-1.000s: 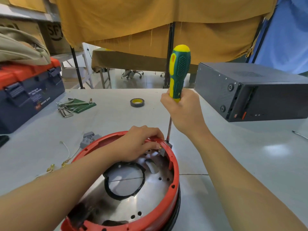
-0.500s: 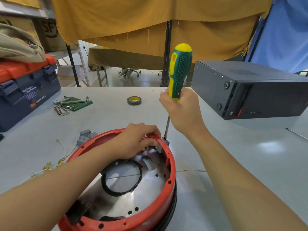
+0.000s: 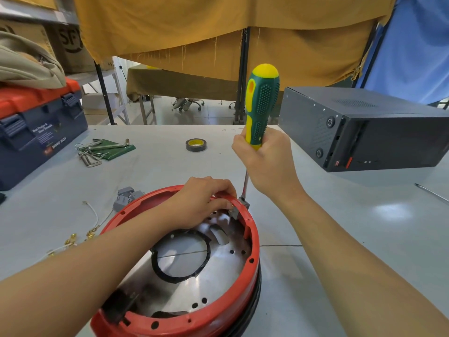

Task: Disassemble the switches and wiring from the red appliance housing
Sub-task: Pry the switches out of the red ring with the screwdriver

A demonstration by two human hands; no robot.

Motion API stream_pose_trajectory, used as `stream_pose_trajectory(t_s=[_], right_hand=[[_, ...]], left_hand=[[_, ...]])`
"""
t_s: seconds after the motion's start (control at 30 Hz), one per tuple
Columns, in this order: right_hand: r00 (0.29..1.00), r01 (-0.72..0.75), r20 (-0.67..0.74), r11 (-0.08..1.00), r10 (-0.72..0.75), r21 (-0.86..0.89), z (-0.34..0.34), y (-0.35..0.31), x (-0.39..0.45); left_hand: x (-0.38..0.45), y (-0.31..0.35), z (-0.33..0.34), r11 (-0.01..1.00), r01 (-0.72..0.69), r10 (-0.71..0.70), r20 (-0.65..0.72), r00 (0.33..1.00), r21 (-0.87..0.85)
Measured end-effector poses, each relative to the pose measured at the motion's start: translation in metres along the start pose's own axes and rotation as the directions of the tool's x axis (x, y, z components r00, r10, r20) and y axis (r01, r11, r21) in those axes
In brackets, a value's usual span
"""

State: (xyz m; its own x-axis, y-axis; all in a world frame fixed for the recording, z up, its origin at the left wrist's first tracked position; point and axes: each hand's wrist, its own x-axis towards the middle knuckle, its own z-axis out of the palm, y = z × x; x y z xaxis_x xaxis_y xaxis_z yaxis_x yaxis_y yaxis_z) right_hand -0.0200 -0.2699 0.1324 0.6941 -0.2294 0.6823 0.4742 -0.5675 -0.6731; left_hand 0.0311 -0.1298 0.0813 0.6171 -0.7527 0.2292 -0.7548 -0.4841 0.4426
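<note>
Head view, items as they lie before you.

1. Round red plastic appliance housing (image 3: 252, 242), open side up, on the grey table (image 3: 340, 239), nearest you at centre. A shiny metal plate with a black-rimmed round opening (image 3: 181, 256) sits inside it.

2. Your left hand (image 3: 201, 200), fingers curled over the housing's far rim, gripping it just left of the small grey switch block (image 3: 243, 205) mounted on that rim. Fingertips touch or nearly touch the block; which one cannot be told.

3. Your right hand (image 3: 264, 164), wrapped tight around the lower handle of the green-and-yellow screwdriver (image 3: 261, 105). Tool upright, shaft running straight down from the fist to the switch block, tip on it.

4. Loose grey connector piece (image 3: 126, 197), on the table just outside the housing's left rim.

5. White wires with brass terminals (image 3: 80, 237), left of the housing.

6. Roll of black tape with yellow core (image 3: 196, 144), far centre.

7. Hex keys on a green pouch (image 3: 107, 148), far left.

8. Blue toolbox with red lid (image 3: 36, 127), left edge.

9. Dark grey computer case (image 3: 364, 132), right, well apart from the housing.
</note>
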Motion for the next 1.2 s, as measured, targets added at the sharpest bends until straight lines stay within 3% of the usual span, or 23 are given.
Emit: stream_pose_trajectory(t_s=[0.3, 0.67, 0.97, 1.2], right_hand=[[0.997, 0.067, 0.035, 0.997, -0.066, -0.027, 0.004, -0.007, -0.004], [0.999, -0.050, 0.023, 0.998, 0.050, 0.023, -0.007, -0.001, -0.001], [0.998, -0.059, 0.034, 0.997, 0.058, 0.041, -0.007, -0.002, -0.002], [0.998, -0.059, 0.035, 0.997, 0.057, 0.050, -0.006, -0.001, -0.002]], left_hand=[[-0.001, 0.001, -0.002, 1.000, -0.003, 0.003, 0.024, 1.000, -0.025], [-0.001, -0.009, -0.005, 0.998, 0.046, -0.041, 0.119, 0.992, -0.045], [-0.002, -0.006, 0.005, 0.977, -0.097, 0.088, 0.056, 0.995, 0.189], [-0.004, 0.000, 0.005, 0.976, -0.104, 0.100, 0.030, 0.995, 0.190]])
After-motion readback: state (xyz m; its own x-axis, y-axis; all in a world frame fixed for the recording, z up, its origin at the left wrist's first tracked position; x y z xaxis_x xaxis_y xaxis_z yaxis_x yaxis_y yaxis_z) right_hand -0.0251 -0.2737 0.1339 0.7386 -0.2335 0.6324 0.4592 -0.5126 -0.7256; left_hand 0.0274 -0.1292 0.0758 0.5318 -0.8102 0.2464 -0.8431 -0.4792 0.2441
